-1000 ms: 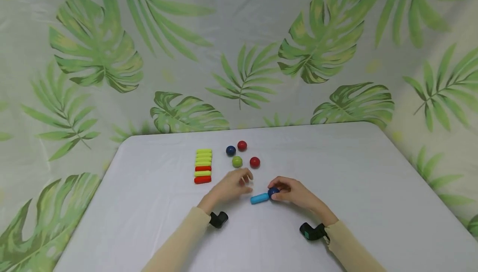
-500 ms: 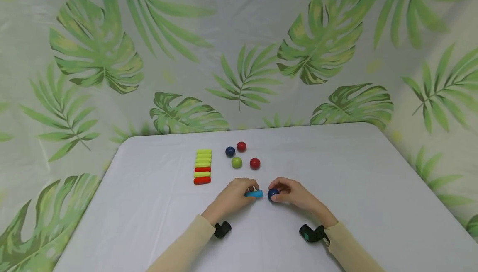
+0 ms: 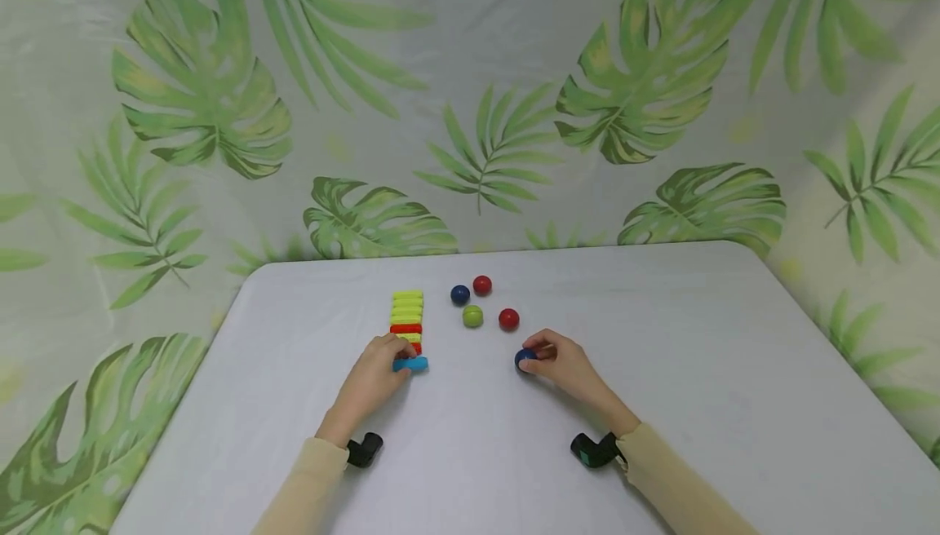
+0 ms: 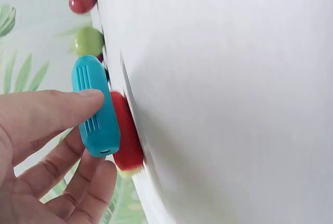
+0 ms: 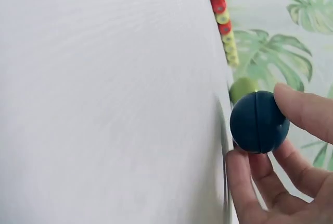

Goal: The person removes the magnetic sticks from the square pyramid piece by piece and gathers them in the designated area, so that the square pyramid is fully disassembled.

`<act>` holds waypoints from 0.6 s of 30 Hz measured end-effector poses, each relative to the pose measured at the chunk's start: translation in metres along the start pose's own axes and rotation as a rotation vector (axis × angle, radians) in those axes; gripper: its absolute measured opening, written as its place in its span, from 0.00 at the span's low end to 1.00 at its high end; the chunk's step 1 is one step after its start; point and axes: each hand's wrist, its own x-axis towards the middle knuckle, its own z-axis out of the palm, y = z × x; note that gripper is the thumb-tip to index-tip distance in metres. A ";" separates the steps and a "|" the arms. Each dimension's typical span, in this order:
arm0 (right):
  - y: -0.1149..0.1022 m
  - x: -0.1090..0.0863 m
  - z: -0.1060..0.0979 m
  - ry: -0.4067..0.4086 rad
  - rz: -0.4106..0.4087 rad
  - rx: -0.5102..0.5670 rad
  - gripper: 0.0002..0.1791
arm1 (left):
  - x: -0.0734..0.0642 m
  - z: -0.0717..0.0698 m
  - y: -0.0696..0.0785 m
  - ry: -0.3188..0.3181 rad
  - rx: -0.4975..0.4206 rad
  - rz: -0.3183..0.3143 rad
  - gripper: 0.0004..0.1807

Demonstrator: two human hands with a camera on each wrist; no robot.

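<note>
Between thumb and fingers, my left hand (image 3: 370, 384) pinches a light blue ribbed plastic stick (image 4: 106, 125). This stick lies across the near end of a row of yellow and red sticks (image 3: 407, 310); in the left wrist view it overlaps the closest red stick (image 4: 127, 135). My right hand (image 3: 573, 369) holds a dark blue ball (image 5: 257, 122) in its fingertips, thumb on one side. A groove runs round the middle of that ball. In the head view the left fingers partly cover the nearest red and yellow sticks.
Behind the hands are another dark blue ball (image 3: 459, 294), a red ball (image 3: 482, 285), a green ball (image 3: 472, 316) and a second red ball (image 3: 509, 320). They stand on a white table (image 3: 661, 315) with a leaf-patterned cloth (image 3: 499, 111) behind it.
The left hand has taken hold of the blue stick and carried it leftward to the row's near end. The right hand, still holding its ball, has shifted slightly left and away from the body.
</note>
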 end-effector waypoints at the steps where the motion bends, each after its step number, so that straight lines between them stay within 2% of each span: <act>1: -0.002 0.002 0.003 0.019 0.007 -0.010 0.14 | 0.000 -0.001 -0.002 0.006 0.007 -0.007 0.09; 7: -0.009 0.017 0.018 0.109 0.042 -0.040 0.13 | 0.004 -0.003 -0.009 0.013 0.027 -0.037 0.11; 11: -0.012 0.025 0.025 0.161 0.055 -0.046 0.14 | 0.008 0.000 -0.008 0.007 0.039 -0.027 0.10; 18: -0.016 0.030 0.029 0.179 0.046 -0.041 0.14 | 0.011 0.001 -0.005 0.000 0.045 -0.022 0.09</act>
